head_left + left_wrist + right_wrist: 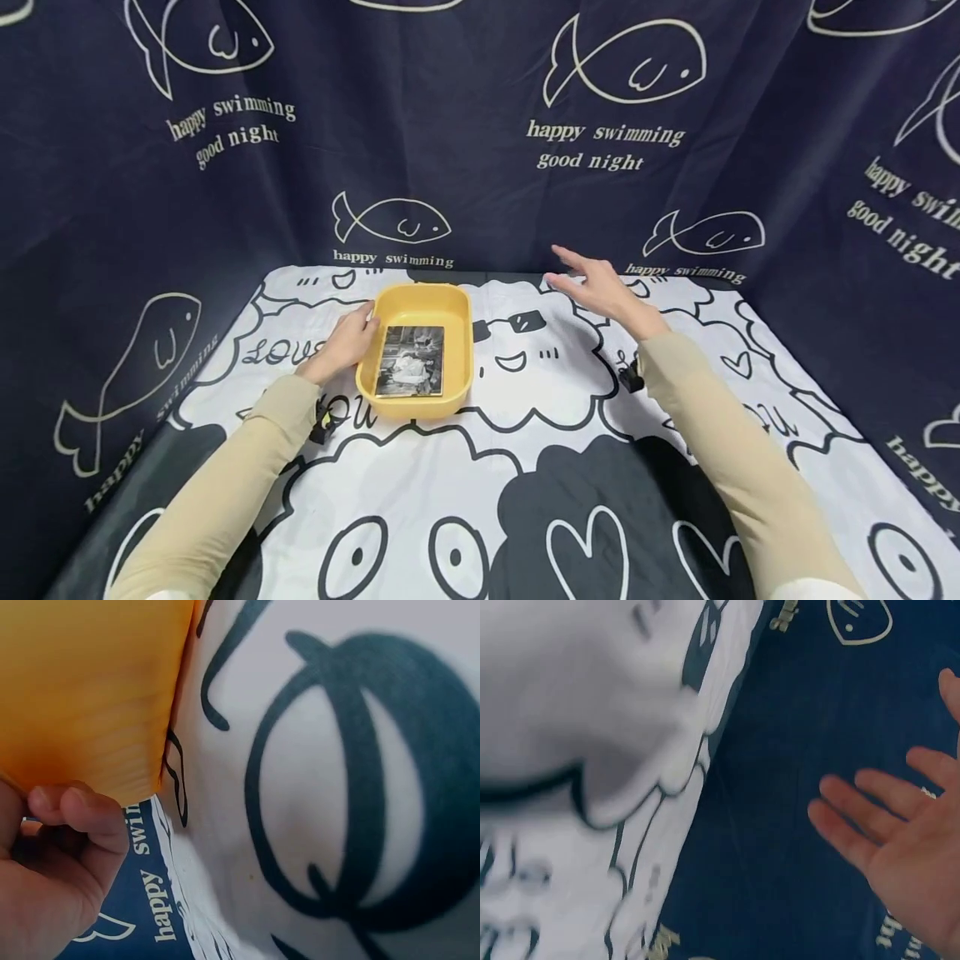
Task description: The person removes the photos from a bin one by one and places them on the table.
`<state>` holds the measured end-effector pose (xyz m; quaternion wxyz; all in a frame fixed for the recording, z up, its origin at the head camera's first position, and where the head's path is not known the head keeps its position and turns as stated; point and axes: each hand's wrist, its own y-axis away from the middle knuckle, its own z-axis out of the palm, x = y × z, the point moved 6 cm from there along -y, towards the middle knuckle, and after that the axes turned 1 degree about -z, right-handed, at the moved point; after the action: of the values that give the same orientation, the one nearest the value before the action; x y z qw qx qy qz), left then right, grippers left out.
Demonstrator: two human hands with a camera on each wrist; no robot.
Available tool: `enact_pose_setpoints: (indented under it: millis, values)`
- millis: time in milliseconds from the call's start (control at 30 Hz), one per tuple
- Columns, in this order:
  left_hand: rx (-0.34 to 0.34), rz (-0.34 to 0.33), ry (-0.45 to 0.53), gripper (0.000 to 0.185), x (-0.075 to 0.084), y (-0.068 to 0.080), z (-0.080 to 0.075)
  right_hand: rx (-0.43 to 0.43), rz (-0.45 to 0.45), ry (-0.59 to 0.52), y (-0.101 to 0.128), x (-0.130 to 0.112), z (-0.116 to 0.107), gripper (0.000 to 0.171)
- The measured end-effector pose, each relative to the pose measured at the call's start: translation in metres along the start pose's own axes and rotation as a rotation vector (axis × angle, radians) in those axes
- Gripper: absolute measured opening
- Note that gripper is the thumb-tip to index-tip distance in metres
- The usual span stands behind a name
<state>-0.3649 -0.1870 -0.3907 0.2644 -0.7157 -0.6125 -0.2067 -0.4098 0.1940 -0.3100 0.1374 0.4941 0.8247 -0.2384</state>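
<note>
A yellow plastic tub (459, 350) with rounded corners is left of centre on the patterned cloth. In it lies a rectangular card (410, 362) with a black-and-white picture, leaning towards the near side. My left hand (348, 337) grips the tub's left edge; in the left wrist view its curled fingertips (79, 806) press on the yellow wall. My right hand (600, 287) is held in the air to the right of the tub, apart from it. Its fingers are spread and extended, holding nothing, as the right wrist view also shows.
A white cloth (420, 483) with black cartoon drawings covers the table. Dark blue curtains (480, 142) with fish outlines and lettering rise behind it and on both sides. Small black wrist devices (632, 377) are at each sleeve.
</note>
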Motion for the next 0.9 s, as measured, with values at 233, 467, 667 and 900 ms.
enact_pose_setpoints:
  millis: [233,467,667,900]
  values:
    - [0.020,0.010,-0.003,0.050,0.001,-0.001,-0.001,-0.128,0.054,-0.352,-0.038,-0.021,0.034,0.062]
    - [0.011,-0.003,0.007,0.051,0.003,0.000,0.001,-0.285,0.017,-0.721,-0.066,-0.054,0.070,0.054]
    - [-0.001,-0.019,0.015,0.051,0.000,0.000,0.002,-0.449,-0.070,-0.731,-0.079,-0.087,0.100,0.050]
    - [-0.009,-0.021,0.022,0.051,-0.002,-0.002,0.002,-0.557,-0.103,-0.609,-0.085,-0.107,0.129,0.049]
